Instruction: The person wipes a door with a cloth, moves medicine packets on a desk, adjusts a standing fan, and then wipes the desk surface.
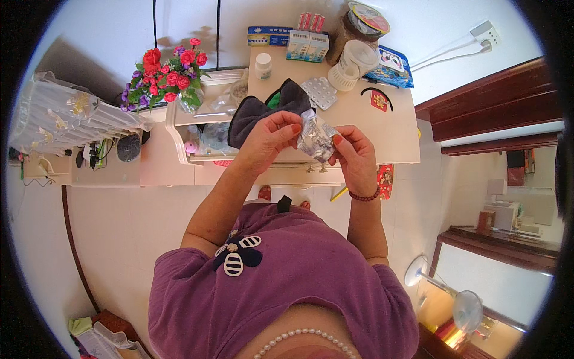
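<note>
Two bare hands share one crumpled silver foil packet (316, 137): the left hand (266, 140) pinches its left edge between thumb and fingers, and the right hand (357, 157) has its right edge in a similar narrow pinch. The packet hangs between them, clear of any support that I can make out; whether it is torn, or what it contains, cannot be told. Only small areas of fingertip bear on slick, wrinkled foil, so a harder pull from either side could rip it suddenly and scatter its contents.

Taking the packet as the dial's centre, a dark grey fabric piece with black edging (242, 122) lies at ten o'clock, just beside the left hand; anything small landing in its folds would be hard to spot. At nine o'clock an open cream drawer (179, 134) gapes, a likely trap for a dropped piece. Silver blister sheets (320, 93) lie at twelve o'clock on the cream tabletop (394, 134), where a wide swing could push them. A white screw-top bottle (263, 66) stands toward eleven and a pale perforated plastic cup (353, 63) at one; both might topple if knocked. Toward four, past the tabletop's near edge, pale floor tiles (406, 209) would receive whatever slips that way.
</note>
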Demonstrator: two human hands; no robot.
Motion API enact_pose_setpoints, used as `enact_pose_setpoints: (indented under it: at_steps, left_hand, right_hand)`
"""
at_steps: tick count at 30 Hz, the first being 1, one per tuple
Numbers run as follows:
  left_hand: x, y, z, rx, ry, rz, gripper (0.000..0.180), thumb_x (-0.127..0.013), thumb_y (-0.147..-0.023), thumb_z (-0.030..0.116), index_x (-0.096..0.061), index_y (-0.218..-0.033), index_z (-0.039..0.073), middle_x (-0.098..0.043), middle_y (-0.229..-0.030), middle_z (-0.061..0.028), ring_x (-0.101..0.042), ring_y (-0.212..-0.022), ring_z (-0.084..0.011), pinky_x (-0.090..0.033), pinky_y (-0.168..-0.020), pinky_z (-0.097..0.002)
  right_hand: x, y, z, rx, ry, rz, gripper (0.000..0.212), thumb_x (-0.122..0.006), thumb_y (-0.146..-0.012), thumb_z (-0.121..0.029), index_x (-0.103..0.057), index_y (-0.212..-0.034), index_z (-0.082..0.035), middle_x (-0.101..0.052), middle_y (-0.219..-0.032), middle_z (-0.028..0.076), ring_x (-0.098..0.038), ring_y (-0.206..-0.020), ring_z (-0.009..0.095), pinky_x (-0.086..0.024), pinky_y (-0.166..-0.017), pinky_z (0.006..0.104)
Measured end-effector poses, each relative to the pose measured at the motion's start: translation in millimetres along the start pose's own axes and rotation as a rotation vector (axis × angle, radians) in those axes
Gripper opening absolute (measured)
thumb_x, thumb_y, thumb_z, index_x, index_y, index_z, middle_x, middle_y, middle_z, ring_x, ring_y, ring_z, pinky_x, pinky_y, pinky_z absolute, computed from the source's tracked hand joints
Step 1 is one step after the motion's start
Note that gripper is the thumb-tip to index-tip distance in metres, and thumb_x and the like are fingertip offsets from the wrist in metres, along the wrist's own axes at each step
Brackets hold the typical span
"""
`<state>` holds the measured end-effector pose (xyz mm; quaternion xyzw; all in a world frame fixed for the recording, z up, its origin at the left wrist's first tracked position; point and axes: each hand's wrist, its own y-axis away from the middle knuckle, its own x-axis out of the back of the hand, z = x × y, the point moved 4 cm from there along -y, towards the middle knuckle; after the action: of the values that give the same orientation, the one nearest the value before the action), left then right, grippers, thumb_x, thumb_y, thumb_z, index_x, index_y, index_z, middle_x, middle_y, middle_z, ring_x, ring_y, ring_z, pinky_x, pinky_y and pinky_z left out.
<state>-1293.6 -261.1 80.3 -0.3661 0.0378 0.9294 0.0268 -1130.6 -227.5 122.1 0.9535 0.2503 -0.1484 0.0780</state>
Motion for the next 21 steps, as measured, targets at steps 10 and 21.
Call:
enact_pose_setpoints:
  at_steps: [10,21]
  left_hand:
    - [-13.4,9.6,16.8,-0.207,-0.196,0.187,0.017,-0.062,-0.080,0.011,-0.049,-0.087,0.004,-0.056,-0.073,-0.0025,-0.052,-0.059,-0.0083,-0.044,-0.054,-0.0210]
    - [-23.5,18.1,17.6,-0.147,-0.105,0.167,0.015,-0.056,-0.084,0.010,-0.050,-0.096,0.003,-0.055,-0.078,-0.0058,-0.053,-0.061,-0.0130,-0.044,-0.055,-0.0234]
  right_hand:
    - [-2.9,5.6,7.0,0.040,-0.108,0.067,0.032,-0.053,-0.084,-0.004,-0.042,-0.113,-0.001,-0.060,-0.089,0.009,-0.059,-0.072,0.014,-0.049,-0.062,0.0249]
    - [-0.7,5.1,2.8,-0.043,0.055,-0.019,0.045,-0.054,-0.081,-0.001,-0.031,-0.120,-0.004,-0.062,-0.084,0.017,-0.061,-0.062,0.018,-0.051,-0.055,0.0256]
